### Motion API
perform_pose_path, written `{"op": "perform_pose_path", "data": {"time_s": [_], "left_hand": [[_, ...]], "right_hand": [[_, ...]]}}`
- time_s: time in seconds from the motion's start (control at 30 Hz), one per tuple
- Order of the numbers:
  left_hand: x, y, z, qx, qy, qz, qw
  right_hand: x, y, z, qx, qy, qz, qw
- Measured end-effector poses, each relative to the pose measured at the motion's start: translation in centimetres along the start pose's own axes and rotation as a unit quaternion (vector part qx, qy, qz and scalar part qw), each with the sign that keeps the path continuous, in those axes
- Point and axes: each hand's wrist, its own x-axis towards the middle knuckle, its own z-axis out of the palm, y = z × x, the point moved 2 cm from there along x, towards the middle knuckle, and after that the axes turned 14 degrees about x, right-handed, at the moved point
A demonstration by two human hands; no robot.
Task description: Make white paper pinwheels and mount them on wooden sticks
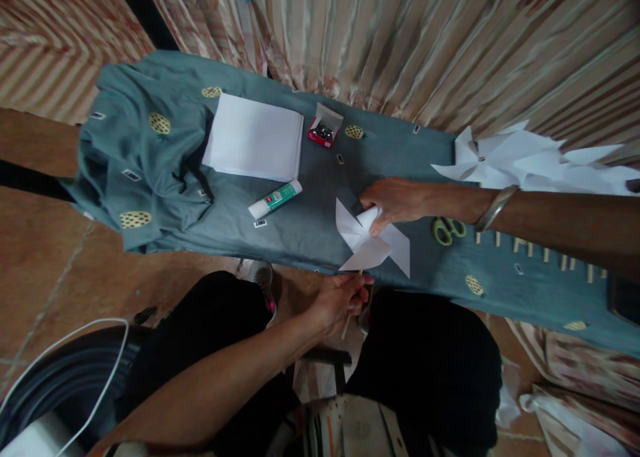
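A white paper pinwheel [373,250] lies over the front edge of the cloth-covered table. My left hand [343,300] is closed around its thin wooden stick [345,326], just below the paper blades. From the right my right hand [393,204] reaches over, fingers closed on the pinwheel near its centre; the thumb presses on the paper. Whatever lies under that thumb is hidden. Green-handled scissors [449,230] rest beside my right forearm. To the left lies a glue stick [275,199] with a green label and white cap.
A stack of white paper [255,137] lies at the back left, near a small open red box [323,127] of metal pins. Several finished pinwheels [520,157] lie at the back right, their sticks [545,254] pointing forward. Pleated curtains [360,44] hang behind the table.
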Motion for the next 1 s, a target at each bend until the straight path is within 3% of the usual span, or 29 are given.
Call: {"op": "perform_pose_path", "data": {"time_s": [0.27, 0.87, 1.0], "left_hand": [[0.3, -0.3, -0.1, -0.006, -0.007, -0.007, 1.000], [0.2, 0.0, -0.1, 0.002, -0.001, -0.016, 1.000], [0.0, 0.0, -0.2, 0.008, 0.002, 0.003, 1.000]], "right_hand": [[0.0, 0.9, 0.6, 0.011, 0.011, -0.007, 1.000], [-1.0, 0.1, 0.7, 0.056, 0.019, 0.049, 0.997], [-1.5, -0.3, 0.6, 0.058, 0.024, 0.028, 0.998]]}}
